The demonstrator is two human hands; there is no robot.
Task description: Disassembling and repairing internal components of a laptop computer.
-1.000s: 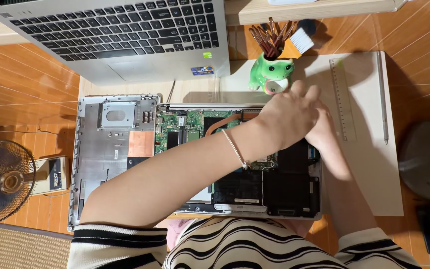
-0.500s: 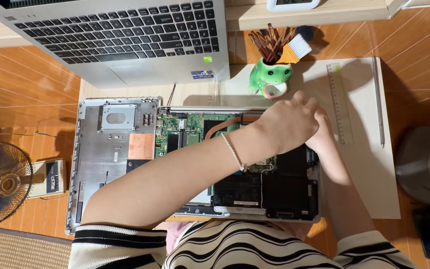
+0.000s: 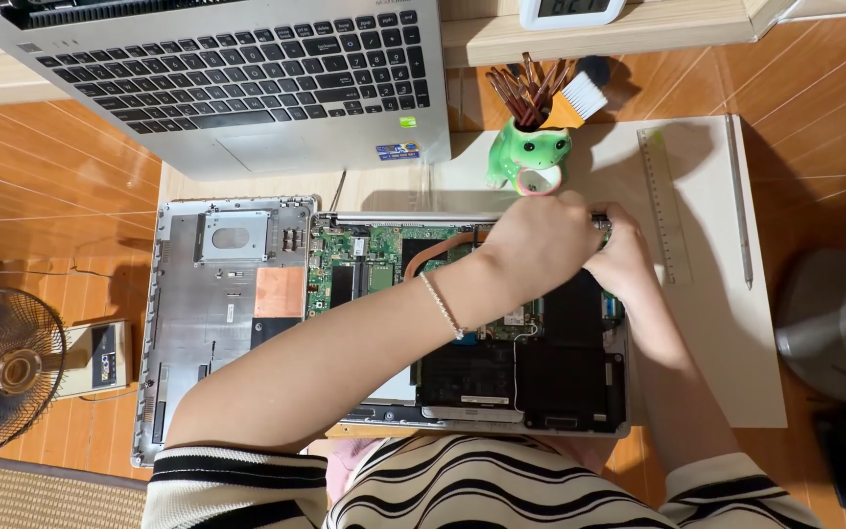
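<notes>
Opened laptop base (image 3: 462, 372) on white mat (image 3: 707, 372), frog holder (image 3: 529, 152) behind | left hand (image 3: 536, 245), right hand (image 3: 619, 257) meet at its top-right corner | grip of both: cannot tell

Floor (image 3: 41, 186): wood boards, glossy, orange varnish. Back cover (image 3: 217, 323): matt grey metal or plastic, one copper-coloured foil patch. Circuit board (image 3: 359, 264): green, with a copper pipe (image 3: 438, 250). Battery (image 3: 521, 377): matt black. Frog pot (image 3: 529, 152): glossy green ceramic. Ruler (image 3: 663, 201): clear plastic. Mat (image 3: 727, 323): matt, pale. Sleeves (image 3: 237, 485): striped knit cloth. Rug (image 3: 41, 500): woven, rough.
</notes>
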